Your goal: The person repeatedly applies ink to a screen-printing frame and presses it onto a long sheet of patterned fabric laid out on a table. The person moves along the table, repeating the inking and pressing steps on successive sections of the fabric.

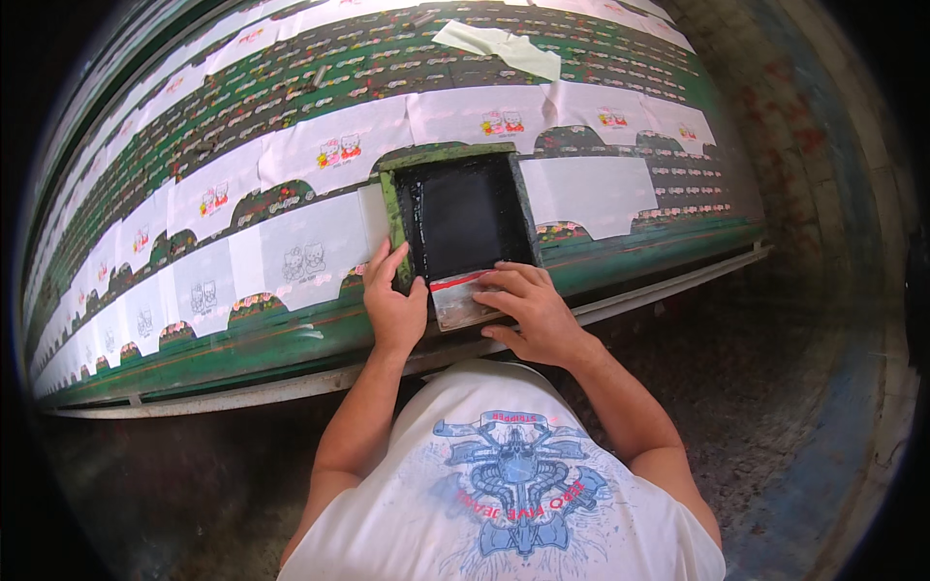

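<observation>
Squeegee (459, 308), pale blade with a red strip, is at the near end of the screen frame (388, 201), red strip facing the black mesh (472, 218). Right hand (533, 312) has it: fingers over the top face, thumb at the near right end, so a grasp. Can't tell if the blade edge touches the mesh.

Left hand (395, 308) is at the frame's near left corner, fingers along the left bar, thumb just beside the squeegee's left end. Clamping or only resting: can't tell.

Frame lies on the green table (281, 341) near its near edge. Just right of it, a plain white piece (593, 194); to the left, a white piece with a dark outline print (305, 261). Farther back, a row with coloured prints (339, 150); beyond that, a loose pale cloth (499, 46).

My read: screen-printing outlines, squeegee at the near end of a stroke. Next move calls for the frame held flat and square; if it's another pass, even blade pressure across the width. Risk: frame slip smears the outline.
</observation>
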Demonstrator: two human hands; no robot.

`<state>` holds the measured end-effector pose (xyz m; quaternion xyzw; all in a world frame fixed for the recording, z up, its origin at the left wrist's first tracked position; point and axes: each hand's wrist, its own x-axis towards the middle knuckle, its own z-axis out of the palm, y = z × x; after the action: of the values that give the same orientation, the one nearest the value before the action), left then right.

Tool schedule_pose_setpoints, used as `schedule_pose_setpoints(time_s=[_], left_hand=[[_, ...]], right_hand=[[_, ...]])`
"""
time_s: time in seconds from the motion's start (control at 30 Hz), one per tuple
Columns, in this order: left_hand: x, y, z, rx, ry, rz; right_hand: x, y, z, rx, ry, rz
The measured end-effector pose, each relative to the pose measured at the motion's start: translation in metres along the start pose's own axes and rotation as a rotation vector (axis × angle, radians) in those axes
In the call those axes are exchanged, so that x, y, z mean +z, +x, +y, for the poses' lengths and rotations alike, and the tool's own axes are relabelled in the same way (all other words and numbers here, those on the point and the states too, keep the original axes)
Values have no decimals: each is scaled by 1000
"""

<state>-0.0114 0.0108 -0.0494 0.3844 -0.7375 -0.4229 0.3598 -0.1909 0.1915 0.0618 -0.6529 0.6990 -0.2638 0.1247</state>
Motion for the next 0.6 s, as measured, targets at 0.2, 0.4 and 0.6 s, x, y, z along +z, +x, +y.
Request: schedule_pose_setpoints(time_s=[0.2, 0.4, 0.6], left_hand=[[8, 3, 1, -38, -63, 76], [73, -5, 49, 51, -132, 79], [179, -20, 86, 57, -141, 80]], right_hand=[[14, -49, 47, 342, 348, 409], [-16, -97, 104, 355, 531, 444], [-72, -149, 182, 311, 456, 472]])
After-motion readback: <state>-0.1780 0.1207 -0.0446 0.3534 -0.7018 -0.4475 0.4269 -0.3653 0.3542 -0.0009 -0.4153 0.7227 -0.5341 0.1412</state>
